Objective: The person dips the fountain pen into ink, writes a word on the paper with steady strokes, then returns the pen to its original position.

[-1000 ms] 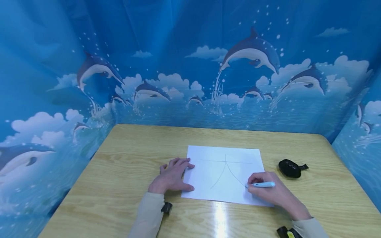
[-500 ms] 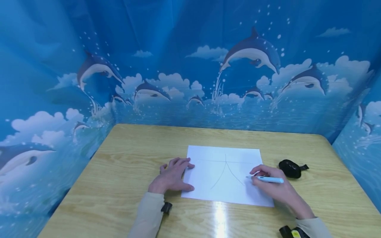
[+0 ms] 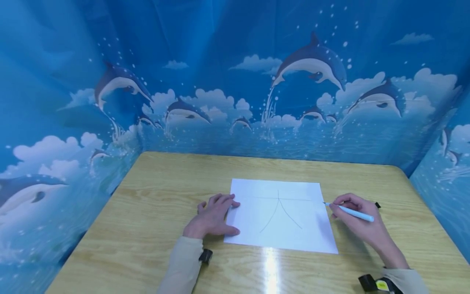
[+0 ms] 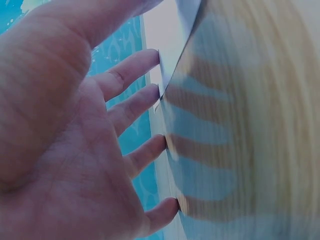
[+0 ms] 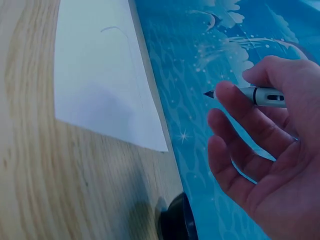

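A white sheet of paper [image 3: 257, 220] lies on the wooden table, bearing thin pen lines: one across, a short upright stroke and two curves spreading downward. My left hand [image 3: 213, 217] rests at its left edge with fingers spread; in the left wrist view the fingertips [image 4: 152, 57] touch the paper and the table. Just past the sheet's right edge, my right hand [image 3: 358, 218] pinches a light blue pen [image 3: 356, 213] between thumb and fingers. The dark nib points left toward the paper. In the right wrist view the pen [image 5: 270, 97] is raised above the surface.
A rounded black object [image 5: 179, 220] sits on the table [image 3: 165, 192] right of the paper; in the head view my right hand hides all but its small tab [image 3: 377, 205]. A blue dolphin-print curtain [image 3: 220, 81] hangs behind and beside the table.
My right hand has lifted the pen from the end of the right curve and moved right and away from me, off the sheet. The left hand has stayed put.
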Demonstrator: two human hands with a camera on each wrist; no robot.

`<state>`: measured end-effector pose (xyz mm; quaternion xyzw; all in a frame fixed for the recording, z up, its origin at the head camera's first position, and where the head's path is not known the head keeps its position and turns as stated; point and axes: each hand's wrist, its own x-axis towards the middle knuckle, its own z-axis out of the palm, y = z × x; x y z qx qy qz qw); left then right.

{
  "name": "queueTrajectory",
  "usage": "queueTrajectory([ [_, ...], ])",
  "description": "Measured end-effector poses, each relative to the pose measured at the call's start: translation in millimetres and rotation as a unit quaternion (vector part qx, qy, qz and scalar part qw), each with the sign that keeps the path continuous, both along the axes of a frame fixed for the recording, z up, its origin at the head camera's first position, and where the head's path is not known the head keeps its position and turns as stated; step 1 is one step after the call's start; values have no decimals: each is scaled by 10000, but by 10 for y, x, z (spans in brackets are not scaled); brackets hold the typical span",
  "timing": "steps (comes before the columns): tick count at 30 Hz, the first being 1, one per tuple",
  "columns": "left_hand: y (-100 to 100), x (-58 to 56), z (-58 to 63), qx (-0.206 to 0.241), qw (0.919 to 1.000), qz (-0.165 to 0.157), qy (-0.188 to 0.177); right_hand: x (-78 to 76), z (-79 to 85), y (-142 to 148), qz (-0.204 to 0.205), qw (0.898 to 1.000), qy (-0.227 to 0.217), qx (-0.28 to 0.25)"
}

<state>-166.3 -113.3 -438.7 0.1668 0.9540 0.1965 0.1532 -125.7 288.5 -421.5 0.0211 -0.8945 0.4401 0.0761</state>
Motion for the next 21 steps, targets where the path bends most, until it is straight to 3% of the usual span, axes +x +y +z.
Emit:
queueTrajectory([
  [7,-6,-2,23,41,10000,-59,-59,19,-1,152,-163,9997,51,148],
  [15,-8,3,24,19,10000,-36,-55,36,-14,271,-185,9988,-83,-449],
  [21,-12,8,14,38,10000,-38,-62,82,3,334,-428,9983,-220,-316],
])
